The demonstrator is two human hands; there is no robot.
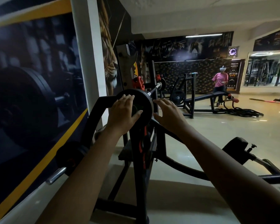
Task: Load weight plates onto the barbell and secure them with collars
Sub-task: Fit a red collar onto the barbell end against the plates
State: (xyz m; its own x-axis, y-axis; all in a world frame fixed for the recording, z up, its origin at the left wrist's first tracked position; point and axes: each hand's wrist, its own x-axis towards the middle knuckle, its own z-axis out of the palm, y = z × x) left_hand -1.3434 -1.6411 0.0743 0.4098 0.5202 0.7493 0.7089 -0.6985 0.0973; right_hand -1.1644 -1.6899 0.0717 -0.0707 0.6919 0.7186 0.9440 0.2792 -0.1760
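The glossy pale tiled floor (200, 143) carries a black bench-press rack (141, 143), whose steel base frame rests directly on the tiles beside the left wall. Farther back, a second black bench frame (197, 101) stands on the same floor. A coil of thick black rope (242, 113) lies on the tiles just beside that frame.

I'm in a gym: weight bench (205, 97), barbell (153, 89) on its rack, battle ropes (242, 111), a wall mirror (265, 70), lifting murals (32, 81).
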